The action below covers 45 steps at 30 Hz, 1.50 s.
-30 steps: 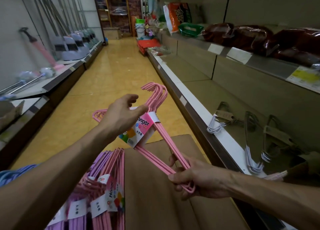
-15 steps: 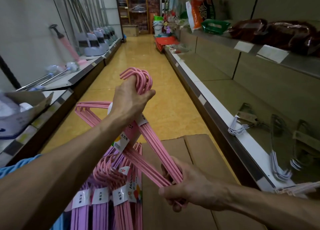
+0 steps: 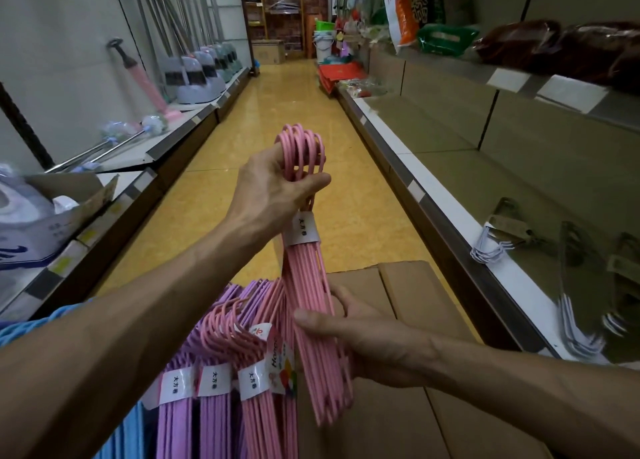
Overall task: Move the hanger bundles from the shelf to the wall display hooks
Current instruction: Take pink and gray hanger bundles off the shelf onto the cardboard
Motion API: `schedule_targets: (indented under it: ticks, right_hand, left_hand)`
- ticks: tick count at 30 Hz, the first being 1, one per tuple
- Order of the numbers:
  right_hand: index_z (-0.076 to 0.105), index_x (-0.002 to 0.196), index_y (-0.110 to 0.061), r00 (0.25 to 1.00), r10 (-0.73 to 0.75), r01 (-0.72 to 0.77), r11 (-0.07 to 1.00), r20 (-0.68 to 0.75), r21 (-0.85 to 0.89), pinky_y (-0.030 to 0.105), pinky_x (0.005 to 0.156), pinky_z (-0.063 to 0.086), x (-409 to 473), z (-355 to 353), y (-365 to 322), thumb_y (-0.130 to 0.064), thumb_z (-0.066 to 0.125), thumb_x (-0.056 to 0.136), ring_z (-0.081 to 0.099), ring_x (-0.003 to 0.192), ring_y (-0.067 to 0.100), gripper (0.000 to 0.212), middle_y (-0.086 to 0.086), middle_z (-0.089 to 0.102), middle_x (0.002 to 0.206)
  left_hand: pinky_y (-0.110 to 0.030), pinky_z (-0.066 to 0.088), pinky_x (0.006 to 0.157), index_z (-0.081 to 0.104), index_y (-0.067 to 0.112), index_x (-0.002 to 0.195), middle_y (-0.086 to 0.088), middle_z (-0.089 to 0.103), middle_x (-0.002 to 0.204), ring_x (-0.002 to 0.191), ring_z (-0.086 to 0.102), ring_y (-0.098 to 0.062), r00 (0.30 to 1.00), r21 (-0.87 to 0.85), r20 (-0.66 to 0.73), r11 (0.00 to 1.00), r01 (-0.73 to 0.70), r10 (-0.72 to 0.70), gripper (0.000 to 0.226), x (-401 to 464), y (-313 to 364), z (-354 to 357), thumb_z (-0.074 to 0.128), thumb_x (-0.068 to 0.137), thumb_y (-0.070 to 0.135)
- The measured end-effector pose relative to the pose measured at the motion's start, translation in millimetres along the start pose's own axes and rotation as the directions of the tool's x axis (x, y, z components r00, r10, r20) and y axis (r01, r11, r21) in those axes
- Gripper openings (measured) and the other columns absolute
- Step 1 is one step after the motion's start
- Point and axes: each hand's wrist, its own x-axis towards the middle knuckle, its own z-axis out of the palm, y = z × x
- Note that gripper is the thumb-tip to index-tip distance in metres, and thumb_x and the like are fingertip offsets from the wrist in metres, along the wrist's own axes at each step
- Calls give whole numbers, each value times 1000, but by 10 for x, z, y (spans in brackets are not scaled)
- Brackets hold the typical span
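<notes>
I hold a pink hanger bundle [image 3: 306, 285] upright and edge-on in the middle of the view. My left hand [image 3: 273, 188] grips its cluster of hooks at the top. My right hand [image 3: 367, 341] grips the lower part of the bundle from the right. A white paper label wraps the bundle just under the hooks. Below it hang more bundles, pink [image 3: 256, 372] and purple [image 3: 180, 399], each with a white label, and a blue one [image 3: 128, 438] at the bottom left. White hanger bundles [image 3: 491, 247] lie on the low shelf at the right.
A brown cardboard box [image 3: 408, 406] sits under my hands. Grey shelving [image 3: 433, 216] runs along the right, with dark bags on an upper shelf. Brooms and mops [image 3: 194, 74] line the left wall. A yellow aisle floor [image 3: 287, 119] leads to goods at the far end.
The bundle has turned from slanted and spread out to upright and edge-on. My left hand rose with the hooks. My right hand kept its hold on the lower part.
</notes>
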Motion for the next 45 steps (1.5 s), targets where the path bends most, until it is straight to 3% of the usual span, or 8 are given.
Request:
schedule_targets:
  ticks: [10, 14, 18, 24, 28, 33, 38, 45]
  right_hand:
    - [41, 135, -25, 998, 12, -4, 994, -68, 111, 51, 85, 57, 193, -59, -32, -29, 82, 68, 71, 96, 28, 79, 11, 72, 105]
    - [61, 126, -13, 999, 45, -45, 993, -2, 113, 56, 98, 50, 153, -123, 47, -24, 79, 73, 68, 107, 30, 57, 11, 71, 108]
    - [62, 118, -16, 994, 103, -100, 991, -26, 92, 49, 87, 55, 116, -203, 190, -15, 76, 76, 72, 85, 22, 44, 2, 76, 83]
    - [62, 120, -18, 980, 176, -170, 983, -94, 67, 51, 88, 56, 131, -247, 485, -12, 75, 81, 70, 99, 30, 42, 12, 71, 107]
    - [61, 121, -20, 970, 216, -209, 975, -113, 71, 48, 85, 59, 196, -214, 762, -13, 76, 82, 71, 100, 30, 42, 14, 69, 114]
    - [60, 125, -15, 961, 244, -235, 968, -126, 81, 42, 83, 59, 310, -168, 1040, -9, 77, 81, 73, 96, 27, 47, 13, 72, 110]
    - [63, 122, -16, 954, 257, -250, 966, -154, 61, 53, 94, 55, 442, -109, 1259, -9, 79, 79, 72, 100, 31, 46, 14, 73, 111]
    - [60, 122, -13, 959, 257, -265, 962, -120, -62, 51, 92, 57, 567, 42, 1375, -13, 75, 84, 73, 99, 27, 41, 12, 73, 111]
  left_hand:
    - [-20, 58, 75, 69, 23, 112, 5, 73, 104, 91, 70, -2, 996, -117, 90, 993, 3, 7, 33, -74, -12, 60, 77, 81, 22]
    - [-18, 58, 70, 72, 22, 100, 1, 74, 93, 83, 71, -4, 979, -45, 171, 992, 116, -107, 22, -108, -14, 64, 73, 85, 37]
    - [-17, 49, 69, 73, 22, 94, 1, 73, 96, 90, 68, -7, 924, 121, 302, 971, 205, -233, 32, -152, -112, 34, 63, 88, 52]
    - [-31, 47, 80, 72, 9, 108, -3, 63, 101, 95, 59, -16, 818, 390, 372, 874, 290, -438, 63, -143, -314, -54, 57, 85, 66]
    - [-34, 44, 95, 38, 10, 147, -11, 49, 145, 125, 52, -26, 798, 440, 335, 832, 338, -501, 92, -173, -465, -80, 70, 76, 60]
    - [-26, 40, 93, 37, 20, 148, -4, 45, 149, 128, 50, -21, 722, 488, 502, 845, 220, -477, 80, -268, -618, -85, 73, 82, 45]
    - [-29, 46, 96, 35, 14, 147, -8, 51, 144, 123, 54, -24, 719, 600, 495, 790, 123, -488, 89, -366, -773, -65, 78, 76, 45]
    - [-37, 53, 95, 44, 10, 138, -8, 61, 127, 108, 61, -23, 691, 681, 510, 731, 40, -513, 83, -394, -887, -178, 84, 71, 38]
